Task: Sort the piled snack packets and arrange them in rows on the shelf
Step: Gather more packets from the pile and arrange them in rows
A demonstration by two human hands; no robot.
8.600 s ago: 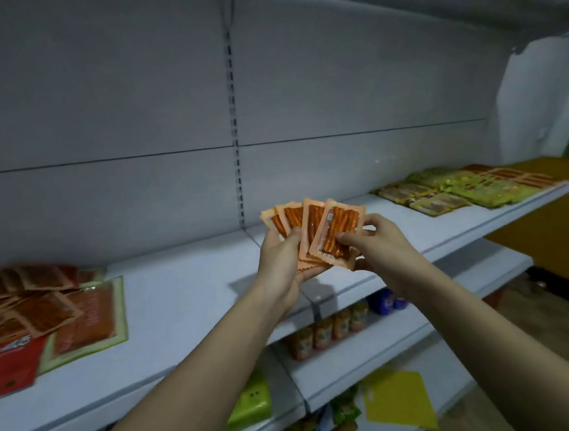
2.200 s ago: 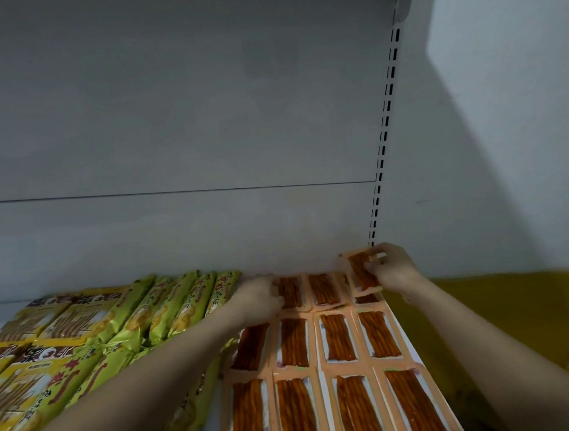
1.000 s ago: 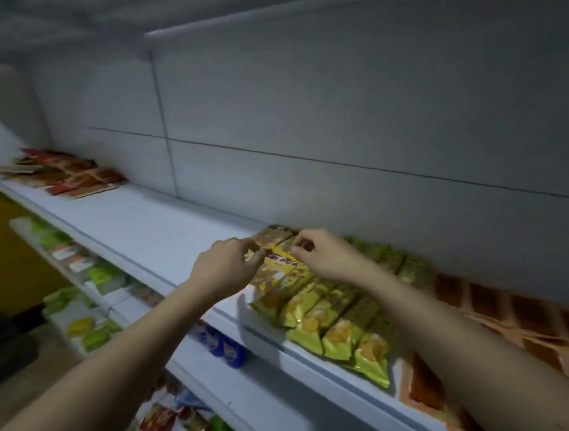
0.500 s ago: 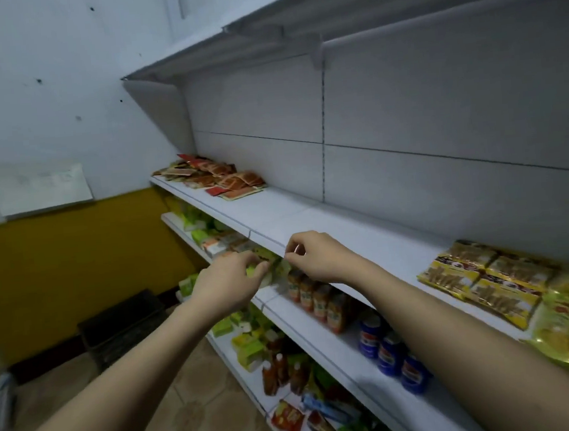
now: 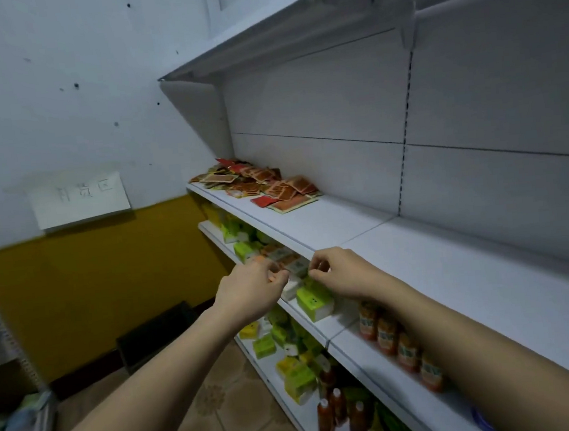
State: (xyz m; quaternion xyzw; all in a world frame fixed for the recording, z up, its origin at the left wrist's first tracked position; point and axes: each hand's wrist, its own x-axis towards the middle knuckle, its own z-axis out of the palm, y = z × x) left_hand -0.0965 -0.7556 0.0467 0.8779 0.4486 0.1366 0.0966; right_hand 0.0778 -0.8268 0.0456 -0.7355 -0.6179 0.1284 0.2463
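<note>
A jumbled pile of red and orange snack packets [image 5: 264, 187] lies at the far left end of the white shelf [image 5: 459, 268]. My left hand [image 5: 253, 286] and my right hand [image 5: 345, 272] hover side by side in front of the shelf's front edge, well short of the pile. Their fingers are loosely curled and I see no packet in either. The arranged rows of packets are out of view to the right.
The shelf below holds green boxes [image 5: 314, 302] and orange jars [image 5: 388, 335]; lower down stand bottles [image 5: 331, 414]. An upper shelf [image 5: 294, 25] overhangs. A dark crate [image 5: 156, 333] sits on the floor by the yellow wall, and a paper sign [image 5: 80, 198] hangs above it.
The view has swung left from the arranged rows at the shelf's right end toward the pile. Both hands left the placed packets and travelled left along the shelf edge holding nothing.
</note>
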